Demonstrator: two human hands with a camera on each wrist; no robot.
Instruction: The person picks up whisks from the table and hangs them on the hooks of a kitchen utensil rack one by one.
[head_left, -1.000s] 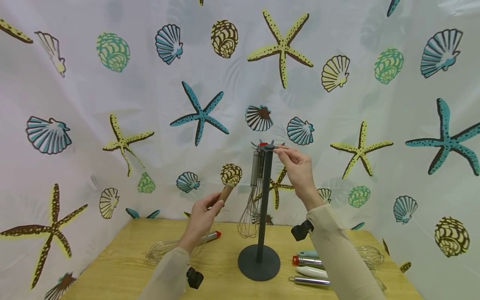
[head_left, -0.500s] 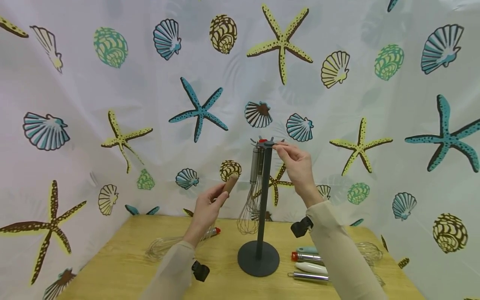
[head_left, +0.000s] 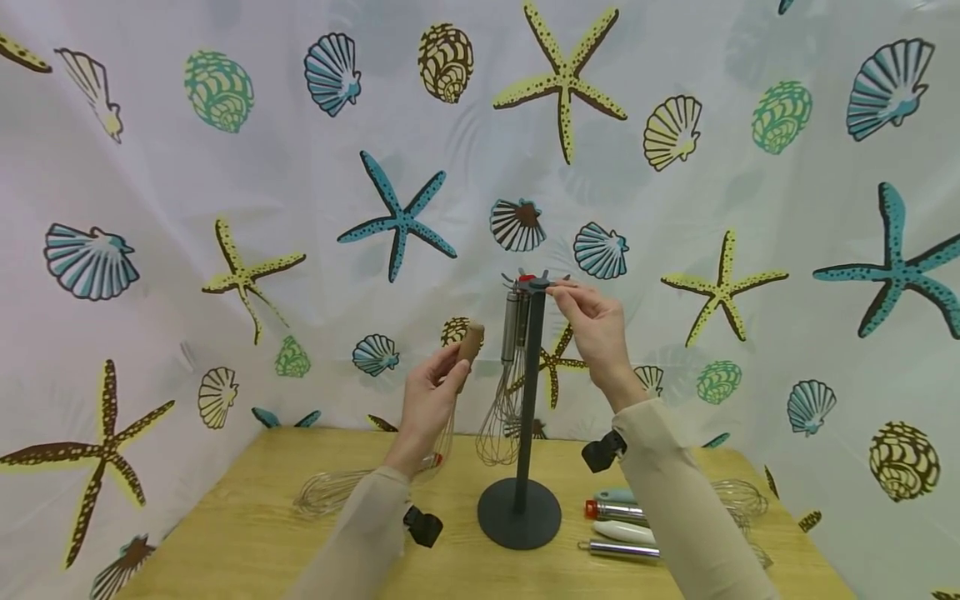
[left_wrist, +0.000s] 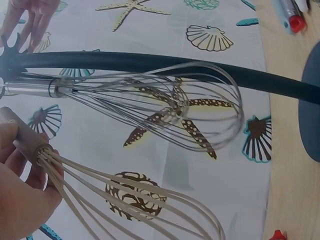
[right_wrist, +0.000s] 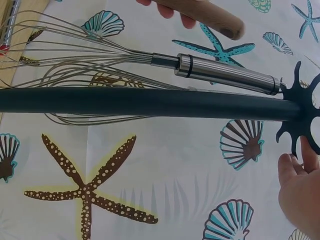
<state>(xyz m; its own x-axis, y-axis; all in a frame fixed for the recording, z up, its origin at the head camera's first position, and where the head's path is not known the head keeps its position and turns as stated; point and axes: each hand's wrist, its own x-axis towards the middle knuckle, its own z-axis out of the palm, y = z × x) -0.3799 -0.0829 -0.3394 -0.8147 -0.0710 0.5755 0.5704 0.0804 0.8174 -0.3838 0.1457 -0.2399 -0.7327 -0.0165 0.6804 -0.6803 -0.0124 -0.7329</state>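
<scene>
My left hand (head_left: 431, 400) grips a whisk by its brown wooden handle (head_left: 471, 340), the handle end pointing up, left of the dark stand (head_left: 528, 408). In the left wrist view the beige wires (left_wrist: 135, 192) of this whisk fan out beyond the fingers. Thumb and fingers of my right hand (head_left: 597, 333) pinch a hook on the stand's top, which the right wrist view shows as a ring of curved hooks (right_wrist: 300, 112). Metal-handled whisks hang on the stand's left side; one steel handle (right_wrist: 227, 75) shows closest to the pole.
Another wire whisk (head_left: 330, 493) lies on the table at left, partly behind my left forearm. Several whisks lie right of the round base (head_left: 519, 515), including one with a red-ended handle (head_left: 617, 512) and one with a white handle (head_left: 621, 532); my right sleeve covers part of them.
My left hand has risen and moved right, bringing the wooden-handled whisk closer to the stand and more upright. My right hand stays at the stand's top.
</scene>
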